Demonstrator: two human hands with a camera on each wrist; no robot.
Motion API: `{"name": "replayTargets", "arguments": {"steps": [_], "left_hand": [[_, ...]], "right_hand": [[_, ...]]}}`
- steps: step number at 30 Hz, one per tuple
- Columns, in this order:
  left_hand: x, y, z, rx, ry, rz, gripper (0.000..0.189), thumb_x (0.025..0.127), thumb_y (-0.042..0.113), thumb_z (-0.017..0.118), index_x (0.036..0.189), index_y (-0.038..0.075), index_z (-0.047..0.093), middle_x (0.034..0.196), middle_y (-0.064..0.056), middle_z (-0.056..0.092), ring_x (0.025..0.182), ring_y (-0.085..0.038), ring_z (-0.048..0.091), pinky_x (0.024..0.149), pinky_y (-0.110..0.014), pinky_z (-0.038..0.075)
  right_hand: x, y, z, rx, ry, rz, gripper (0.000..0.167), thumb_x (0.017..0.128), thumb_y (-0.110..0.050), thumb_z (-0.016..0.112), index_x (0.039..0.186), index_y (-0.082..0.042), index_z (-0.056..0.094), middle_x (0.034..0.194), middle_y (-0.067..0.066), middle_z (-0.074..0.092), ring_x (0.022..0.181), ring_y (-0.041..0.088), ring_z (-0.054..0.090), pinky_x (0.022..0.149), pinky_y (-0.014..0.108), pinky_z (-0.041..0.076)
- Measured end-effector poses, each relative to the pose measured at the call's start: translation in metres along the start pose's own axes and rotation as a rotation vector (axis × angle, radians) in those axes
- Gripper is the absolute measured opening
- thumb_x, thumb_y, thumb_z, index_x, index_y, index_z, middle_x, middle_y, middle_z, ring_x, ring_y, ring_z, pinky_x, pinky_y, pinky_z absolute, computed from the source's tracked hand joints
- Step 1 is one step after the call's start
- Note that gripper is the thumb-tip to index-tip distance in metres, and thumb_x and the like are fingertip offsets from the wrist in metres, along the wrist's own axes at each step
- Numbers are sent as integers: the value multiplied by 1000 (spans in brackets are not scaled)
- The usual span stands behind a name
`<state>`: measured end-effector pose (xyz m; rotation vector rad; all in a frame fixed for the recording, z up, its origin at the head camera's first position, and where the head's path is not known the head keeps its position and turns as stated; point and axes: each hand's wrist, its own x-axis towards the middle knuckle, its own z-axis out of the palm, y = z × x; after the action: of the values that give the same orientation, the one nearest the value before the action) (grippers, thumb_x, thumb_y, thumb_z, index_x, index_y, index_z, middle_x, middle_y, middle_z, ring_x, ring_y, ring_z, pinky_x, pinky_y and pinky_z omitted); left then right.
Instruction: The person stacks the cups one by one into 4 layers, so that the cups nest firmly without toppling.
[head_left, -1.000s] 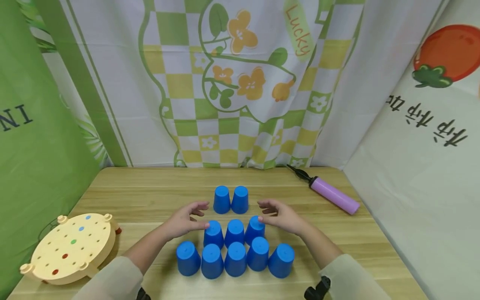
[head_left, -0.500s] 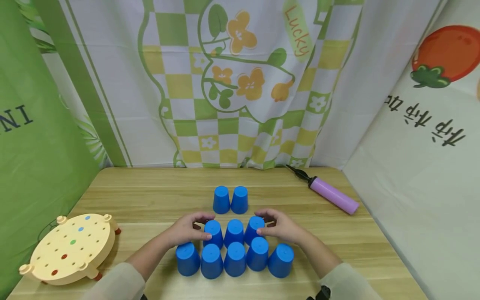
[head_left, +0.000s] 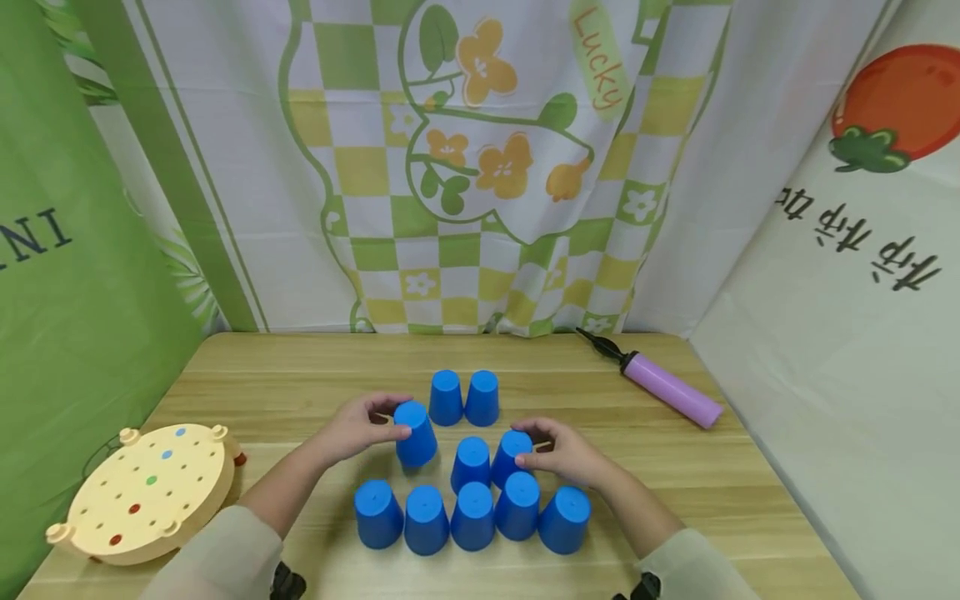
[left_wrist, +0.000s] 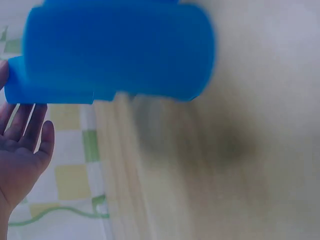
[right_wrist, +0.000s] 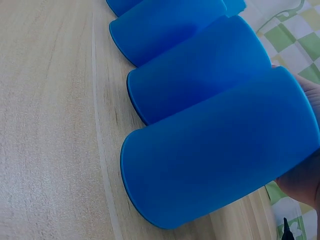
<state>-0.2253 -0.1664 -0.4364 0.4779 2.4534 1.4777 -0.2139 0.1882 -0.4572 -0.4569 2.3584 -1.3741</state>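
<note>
My left hand (head_left: pixel 358 432) holds an upside-down blue cup (head_left: pixel 416 435) between thumb and fingers, slightly tilted and just left of the back pair. The left wrist view shows that cup (left_wrist: pixel 50 89) with fingers beneath it, partly behind a nearer blue cup (left_wrist: pixel 125 50). My right hand (head_left: pixel 568 454) grips another blue cup (head_left: pixel 512 460), at the right of the middle row, its thumb on the near side. Beside it stands one more blue cup (head_left: pixel 470 467). In the right wrist view, front cups (right_wrist: pixel 220 150) hide most of that hand (right_wrist: pixel 302 185).
Two upside-down blue cups (head_left: pixel 446 398) stand side by side at the back. Several more form a front row (head_left: pixel 473 518) near me. A round cream pegged board (head_left: pixel 150 492) lies at left, and a purple hand pump (head_left: pixel 671 390) at back right of the wooden table (head_left: pixel 300 375).
My left hand has taken hold of the middle row's left cup and moved it back and left, away from its neighbour. My right hand has closed in on the right cup, which stays in place.
</note>
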Motion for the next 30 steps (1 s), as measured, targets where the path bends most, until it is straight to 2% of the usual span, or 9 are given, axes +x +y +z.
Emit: {"name": "replayTargets", "arguments": {"steps": [4,7,10,15,23,30], "left_hand": [[13,1,-15,4,104,-16,56,90,30,72,136,3,55,126,-19,62,114,-32,59,93,-42,54],[23,-3,-20,-18,172,-68,59,90,32,71,139,4,52,130,-20,60,120,-34,57,97,-45,52],[32,-9,-20,-62,219,-126,61,91,32,71,140,4,50,135,-21,57,124,-36,54,102,-47,49],[44,-19,-13,-84,279,-164,57,91,27,70,140,2,51,136,-21,56,123,-35,54,101,-45,49],[49,-25,-2,-40,294,-178,57,92,24,68,140,-1,49,135,-25,55,124,-40,53,103,-49,48],[50,-27,4,-79,279,-190,59,93,23,67,143,0,45,140,-24,52,127,-39,51,106,-50,45]], "right_hand": [[-1,1,-1,2,8,6,52,88,-29,73,133,-9,56,125,11,62,113,25,59,95,43,53],[-1,1,-1,1,9,5,52,88,-29,73,133,-8,56,125,11,62,113,25,59,95,43,53],[-1,2,-1,0,4,-1,52,89,-29,73,133,-8,56,126,12,62,113,25,59,95,43,53],[0,2,0,-7,4,-2,52,89,-30,72,133,-8,56,126,11,62,114,25,59,95,43,52],[0,-1,1,-6,10,-6,51,89,-29,73,133,-8,56,126,10,62,113,24,59,95,42,52],[-1,1,1,-3,8,-6,52,89,-30,72,134,-8,56,128,11,62,115,25,58,96,43,52]]}}
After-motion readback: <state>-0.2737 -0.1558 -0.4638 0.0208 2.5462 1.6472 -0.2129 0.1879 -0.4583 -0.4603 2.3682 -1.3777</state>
